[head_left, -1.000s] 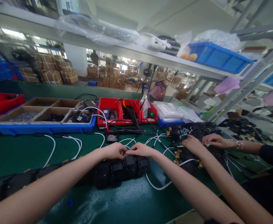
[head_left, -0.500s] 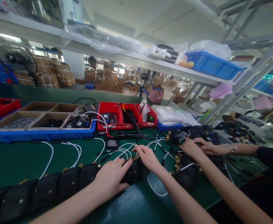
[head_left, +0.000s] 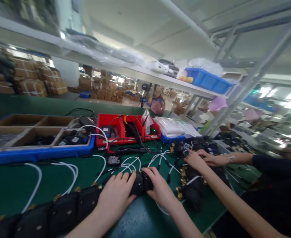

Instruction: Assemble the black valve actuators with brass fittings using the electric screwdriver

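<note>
A row of black box-shaped units (head_left: 63, 210) with brass fittings and white cables runs along the bench from the lower left. My left hand (head_left: 117, 192), with a ring on one finger, lies over a unit near the row's right end, fingers on its far side and thumb in front. At the last black unit (head_left: 148, 182), my right hand (head_left: 161, 189) grips with fingers over the top and thumb on the near side. White cables (head_left: 131, 162) spread on the green bench behind both hands.
A co-worker's hands (head_left: 197, 158) work at more black units (head_left: 193, 195) on the right. Behind stand a blue divided tray (head_left: 68, 152), red bins (head_left: 121, 141) and a small box of screws (head_left: 114, 160). A shelf (head_left: 125, 67) spans above.
My right hand has come down from the brass fittings to wrap around the end unit. My left hand stays on its unit. The view has shifted to the right.
</note>
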Tool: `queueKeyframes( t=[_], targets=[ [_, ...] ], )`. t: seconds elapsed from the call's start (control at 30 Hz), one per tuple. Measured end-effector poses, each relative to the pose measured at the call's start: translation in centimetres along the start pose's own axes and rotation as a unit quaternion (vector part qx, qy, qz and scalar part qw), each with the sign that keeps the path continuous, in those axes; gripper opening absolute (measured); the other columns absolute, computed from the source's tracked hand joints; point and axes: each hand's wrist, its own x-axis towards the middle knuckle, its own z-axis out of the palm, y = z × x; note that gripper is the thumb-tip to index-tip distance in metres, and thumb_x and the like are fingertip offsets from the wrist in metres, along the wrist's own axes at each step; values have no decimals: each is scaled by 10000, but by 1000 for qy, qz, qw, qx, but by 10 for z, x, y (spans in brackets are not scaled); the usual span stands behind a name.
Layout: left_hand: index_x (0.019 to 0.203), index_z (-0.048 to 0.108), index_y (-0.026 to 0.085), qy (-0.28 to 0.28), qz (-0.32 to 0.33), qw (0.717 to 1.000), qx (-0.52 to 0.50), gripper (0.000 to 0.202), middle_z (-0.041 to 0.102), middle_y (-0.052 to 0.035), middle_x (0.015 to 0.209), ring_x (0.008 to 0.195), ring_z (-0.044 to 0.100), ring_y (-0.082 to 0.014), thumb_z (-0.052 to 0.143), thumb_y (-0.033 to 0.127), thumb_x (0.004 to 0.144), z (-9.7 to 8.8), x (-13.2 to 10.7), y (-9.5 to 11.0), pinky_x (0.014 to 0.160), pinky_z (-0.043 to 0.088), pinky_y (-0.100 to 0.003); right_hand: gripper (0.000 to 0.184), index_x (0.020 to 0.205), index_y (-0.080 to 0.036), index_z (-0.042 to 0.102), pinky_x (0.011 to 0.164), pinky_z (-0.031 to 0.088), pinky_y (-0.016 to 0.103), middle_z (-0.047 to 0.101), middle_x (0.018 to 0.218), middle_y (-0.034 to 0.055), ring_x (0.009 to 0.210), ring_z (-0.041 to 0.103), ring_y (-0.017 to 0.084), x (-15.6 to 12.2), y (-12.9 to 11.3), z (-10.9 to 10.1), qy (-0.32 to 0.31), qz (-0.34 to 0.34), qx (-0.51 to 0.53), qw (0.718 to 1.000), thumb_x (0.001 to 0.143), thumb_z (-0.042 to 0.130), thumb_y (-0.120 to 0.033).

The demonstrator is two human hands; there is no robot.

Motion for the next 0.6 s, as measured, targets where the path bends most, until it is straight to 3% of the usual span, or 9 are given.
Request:
queueKeyframes(
  t=[0.13, 0.23, 0.3, 0.4, 0.43, 0.53, 0.6],
  targets=[
    [1485, 528, 139, 14, -21, 1000, -18, 738, 698, -227, 1324, 1195, 664, -417, 826, 320, 835, 1, 7, 2, 1002, 552, -568, 872, 1433, -230, 504, 1140, 494, 475, 454, 1468, 151, 1343, 580, 303, 19, 15, 3, -13, -13, -22, 1000, 622, 492, 90],
    [1465, 540, 192, 42, 6, 998, -52, 824, 647, -175, 1441, 1273, 634, -367, 895, 438, 763, -6, -6, -5, 1080, 531, -511, 867, 1396, -232, 564, 1072, 552, 469, 521, 1428, 156, 1252, 653, 323, 28, 16, -17, -41, -29, -39, 998, 580, 546, 62],
    [1445, 549, 242, 75, 21, 994, -72, 772, 622, -116, 1488, 1314, 612, -326, 882, 454, 781, -18, -30, -15, 1114, 518, -477, 773, 1354, -228, 611, 1087, 543, 467, 572, 1397, 147, 1271, 644, 328, 34, 6, -37, -45, -47, -47, 997, 621, 600, 16],
    [1392, 572, 255, 143, 7, 985, -97, 556, 701, -74, 1365, 1206, 677, -253, 787, 298, 881, -41, -80, -39, 1038, 577, -396, 553, 1377, -213, 600, 1071, 556, 443, 613, 1379, 136, 1274, 641, 283, 54, -27, -52, -36, -79, -45, 995, 830, 603, -128],
    [1345, 603, 254, 207, 7, 971, -120, 474, 736, -59, 1289, 1153, 702, -230, 751, 236, 896, -48, -97, -49, 1001, 594, -348, 505, 1393, -210, 585, 1052, 568, 421, 624, 1370, 129, 1250, 652, 261, 64, -42, -49, -33, -93, -42, 994, 889, 587, -176],
    [1227, 660, 314, 358, -1, 922, -144, 288, 786, 20, 1117, 1001, 752, -153, 665, 234, 950, -59, -141, -74, 895, 603, -199, 502, 1416, -206, 560, 1053, 567, 392, 643, 1347, 114, 1194, 663, 230, 107, -90, -21, -33, -146, -36, 988, 924, 656, -238],
    [1181, 692, 345, 420, -16, 897, -135, 232, 803, 51, 1042, 920, 771, -134, 681, 290, 956, -53, -162, -86, 856, 600, -156, 519, 1425, -194, 548, 1075, 549, 438, 626, 1361, 122, 1218, 639, 247, 143, -120, 7, -36, -181, -41, 982, 935, 703, -263]
  ],
)
